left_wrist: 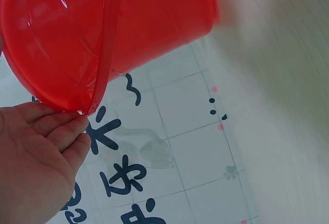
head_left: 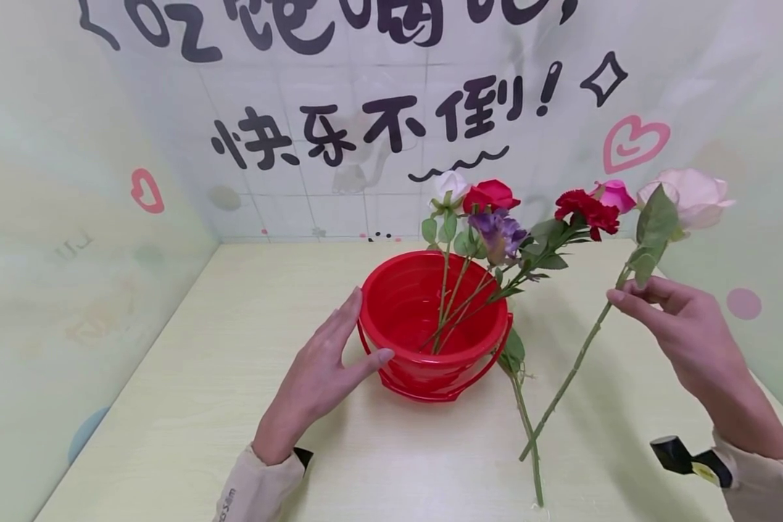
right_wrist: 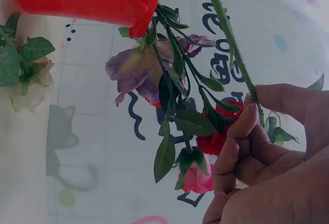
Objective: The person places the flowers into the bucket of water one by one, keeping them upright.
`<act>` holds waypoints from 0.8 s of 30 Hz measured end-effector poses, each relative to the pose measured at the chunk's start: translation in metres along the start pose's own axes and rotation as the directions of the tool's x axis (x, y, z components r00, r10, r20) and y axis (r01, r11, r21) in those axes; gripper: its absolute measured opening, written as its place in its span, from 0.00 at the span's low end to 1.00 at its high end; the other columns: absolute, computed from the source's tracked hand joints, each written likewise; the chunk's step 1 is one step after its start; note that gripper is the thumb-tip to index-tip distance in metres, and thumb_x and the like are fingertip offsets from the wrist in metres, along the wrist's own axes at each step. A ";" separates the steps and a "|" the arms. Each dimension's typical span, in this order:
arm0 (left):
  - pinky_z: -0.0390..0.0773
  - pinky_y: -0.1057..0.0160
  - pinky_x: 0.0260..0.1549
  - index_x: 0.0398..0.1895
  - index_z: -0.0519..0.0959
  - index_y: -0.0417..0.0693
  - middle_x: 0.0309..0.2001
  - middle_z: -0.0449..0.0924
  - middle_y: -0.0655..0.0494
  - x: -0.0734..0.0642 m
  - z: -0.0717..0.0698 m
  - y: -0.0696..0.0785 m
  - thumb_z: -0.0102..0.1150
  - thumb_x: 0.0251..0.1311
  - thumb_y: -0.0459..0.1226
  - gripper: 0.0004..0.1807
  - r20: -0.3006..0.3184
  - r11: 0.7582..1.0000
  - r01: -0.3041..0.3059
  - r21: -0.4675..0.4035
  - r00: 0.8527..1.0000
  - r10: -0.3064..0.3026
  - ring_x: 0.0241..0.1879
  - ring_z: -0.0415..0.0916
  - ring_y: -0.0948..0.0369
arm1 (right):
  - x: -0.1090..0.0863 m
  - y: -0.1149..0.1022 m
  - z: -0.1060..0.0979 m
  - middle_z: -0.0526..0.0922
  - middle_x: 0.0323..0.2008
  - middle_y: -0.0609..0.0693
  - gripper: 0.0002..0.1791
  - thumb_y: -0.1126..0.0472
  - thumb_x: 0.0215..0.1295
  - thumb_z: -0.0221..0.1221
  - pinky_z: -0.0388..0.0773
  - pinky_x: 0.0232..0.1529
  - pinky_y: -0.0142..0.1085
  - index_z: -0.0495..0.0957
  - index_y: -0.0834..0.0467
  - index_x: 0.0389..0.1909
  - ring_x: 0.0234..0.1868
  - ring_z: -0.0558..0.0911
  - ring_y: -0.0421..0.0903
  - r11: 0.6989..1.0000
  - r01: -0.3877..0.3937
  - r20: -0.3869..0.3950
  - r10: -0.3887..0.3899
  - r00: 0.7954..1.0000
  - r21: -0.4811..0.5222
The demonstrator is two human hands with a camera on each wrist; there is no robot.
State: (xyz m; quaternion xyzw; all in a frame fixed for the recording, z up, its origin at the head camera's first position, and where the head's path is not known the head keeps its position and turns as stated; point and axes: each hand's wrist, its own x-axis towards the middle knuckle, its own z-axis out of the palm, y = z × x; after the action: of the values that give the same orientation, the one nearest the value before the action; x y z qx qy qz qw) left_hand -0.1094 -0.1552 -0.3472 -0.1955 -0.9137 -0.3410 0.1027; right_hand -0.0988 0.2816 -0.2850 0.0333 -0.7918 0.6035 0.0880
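Note:
A red bucket (head_left: 431, 391) stands on the table, holding several artificial flowers: a white rose (head_left: 452, 186), a red rose (head_left: 491, 196), a purple flower (head_left: 498, 235), a dark red carnation (head_left: 589, 211) and a bright pink rose (head_left: 615, 196). My left hand (head_left: 322, 377) touches its left rim with fairly straight fingers, the thumb at the near rim. To the right of the bucket, my right hand (head_left: 692, 326) pinches the stem of a pale pink rose (head_left: 694, 197) between thumb and fingers. The bloom is up and the stem slants down to the left.
Another flower lies on the table, its green stem (head_left: 528, 435) pointing toward me beside the bucket; its pale bloom (right_wrist: 31, 93) shows in the right wrist view. The held stem crosses over it in the head view. A printed wall covering (head_left: 287, 210) stands behind the pale table (head_left: 189, 406).

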 end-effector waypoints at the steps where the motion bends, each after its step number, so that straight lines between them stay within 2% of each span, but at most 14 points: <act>1: 0.72 0.38 0.63 0.85 0.49 0.57 0.82 0.48 0.62 0.000 0.000 0.000 0.59 0.66 0.66 0.52 0.000 1.000 0.000 0.000 1.000 0.000 0.79 0.51 0.52 | 0.000 -0.001 0.002 0.84 0.38 0.37 0.04 0.64 0.74 0.63 0.64 0.50 0.23 0.86 0.55 0.41 0.50 0.75 0.36 0.999 0.004 0.005 -0.004 1.000 0.032; 6: 0.71 0.37 0.63 0.85 0.49 0.57 0.82 0.50 0.59 0.000 0.000 0.000 0.59 0.66 0.65 0.52 -0.001 1.000 -0.002 0.000 1.000 0.002 0.79 0.51 0.53 | 0.003 -0.007 0.009 0.85 0.38 0.40 0.06 0.68 0.73 0.62 0.63 0.53 0.25 0.87 0.56 0.41 0.52 0.73 0.39 0.985 0.036 0.016 -0.039 0.999 0.169; 10: 0.71 0.38 0.64 0.85 0.49 0.58 0.82 0.49 0.61 0.000 0.000 0.000 0.59 0.66 0.65 0.52 -0.001 1.000 -0.002 -0.001 1.000 0.002 0.79 0.51 0.54 | 0.006 -0.013 0.017 0.86 0.38 0.42 0.09 0.71 0.73 0.60 0.63 0.55 0.26 0.87 0.58 0.40 0.53 0.73 0.41 0.956 0.080 0.001 -0.083 0.997 0.282; 14: 0.70 0.38 0.65 0.85 0.49 0.58 0.82 0.48 0.63 -0.001 0.000 0.000 0.59 0.65 0.66 0.52 0.004 1.000 0.008 -0.003 1.000 -0.008 0.79 0.50 0.54 | 0.011 -0.019 0.027 0.86 0.36 0.45 0.10 0.74 0.72 0.60 0.68 0.56 0.27 0.87 0.61 0.40 0.51 0.75 0.41 0.915 0.138 -0.038 -0.134 0.990 0.378; 18: 0.68 0.38 0.67 0.85 0.49 0.59 0.82 0.47 0.65 -0.001 0.000 0.000 0.58 0.65 0.67 0.52 0.005 1.000 0.012 -0.007 1.000 -0.012 0.80 0.50 0.55 | 0.015 -0.023 0.034 0.85 0.35 0.45 0.09 0.75 0.71 0.60 0.68 0.55 0.28 0.87 0.62 0.39 0.51 0.74 0.42 0.890 0.172 -0.076 -0.154 0.985 0.422; 24: 0.68 0.38 0.66 0.85 0.49 0.58 0.82 0.47 0.65 -0.001 0.000 0.000 0.59 0.65 0.67 0.52 0.002 1.000 0.007 -0.007 1.000 -0.007 0.79 0.50 0.55 | 0.021 -0.029 0.040 0.85 0.32 0.45 0.06 0.73 0.70 0.62 0.65 0.57 0.30 0.87 0.63 0.36 0.52 0.72 0.43 0.873 0.191 -0.129 -0.148 0.981 0.450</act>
State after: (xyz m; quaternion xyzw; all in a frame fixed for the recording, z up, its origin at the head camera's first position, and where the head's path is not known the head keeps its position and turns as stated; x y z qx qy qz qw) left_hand -0.1087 -0.1555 -0.3474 -0.1932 -0.9133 -0.3444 0.0999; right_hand -0.1187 0.2367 -0.2634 0.0951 -0.6156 0.7645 0.1656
